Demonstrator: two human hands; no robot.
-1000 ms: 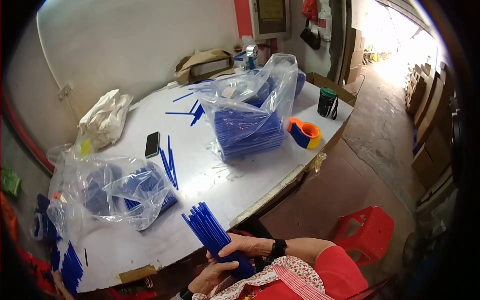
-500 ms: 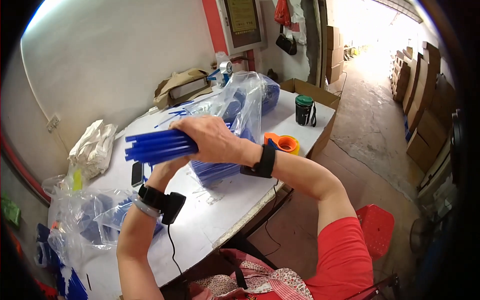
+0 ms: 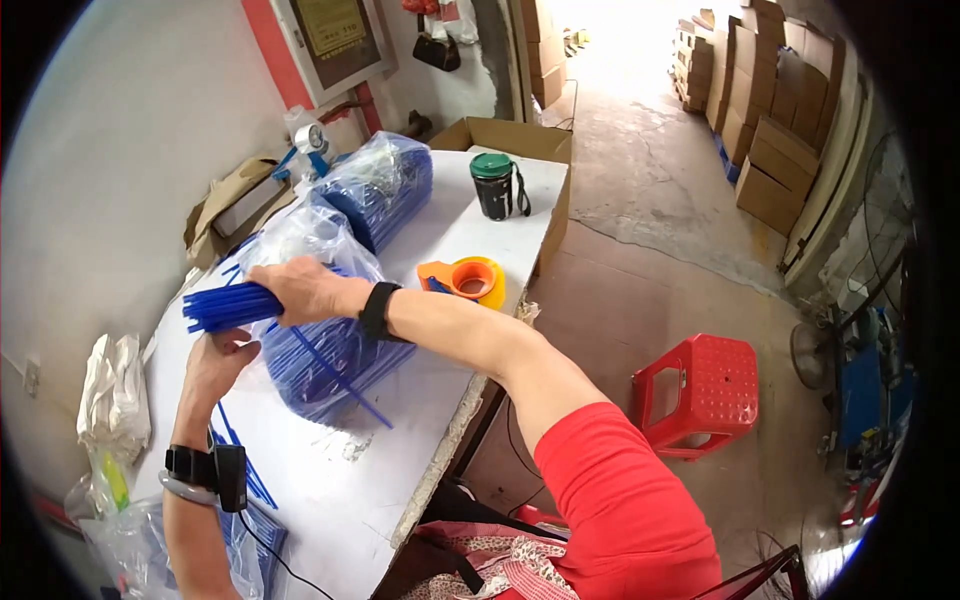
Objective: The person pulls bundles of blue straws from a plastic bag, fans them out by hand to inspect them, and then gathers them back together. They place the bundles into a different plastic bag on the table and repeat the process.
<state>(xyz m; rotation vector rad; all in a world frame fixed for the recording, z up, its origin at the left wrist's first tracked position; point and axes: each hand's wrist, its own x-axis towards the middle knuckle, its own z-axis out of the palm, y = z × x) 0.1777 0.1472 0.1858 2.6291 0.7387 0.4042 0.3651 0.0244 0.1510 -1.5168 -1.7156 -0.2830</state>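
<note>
My right hand (image 3: 305, 290) is closed around a bundle of thin blue plastic tubes (image 3: 232, 306), held roughly level above the table with the ends pointing left. Just beneath the bundle is my left hand (image 3: 215, 368), its fingers loosely curled and apart; nothing shows in its grasp. Below my right forearm lies a clear plastic bag (image 3: 315, 385) full of similar blue tubes, with one loose tube (image 3: 345, 385) slanting across it. Another filled bag (image 3: 385, 185) rests behind it. More loose tubes (image 3: 245, 465) lie beside my left wrist.
An orange and yellow tape dispenser (image 3: 468, 282) and a dark cup with green lid (image 3: 493, 187) stand on the white table (image 3: 330, 500). A cardboard box (image 3: 545, 145) adjoins its far edge. On the floor at right is a red stool (image 3: 700, 390). White cloth (image 3: 115, 390) lies left.
The view has swung right. My left hand has come away from around the bundle and now sits below it. The right hand keeps its grip. A loose tube now shows across the bag.
</note>
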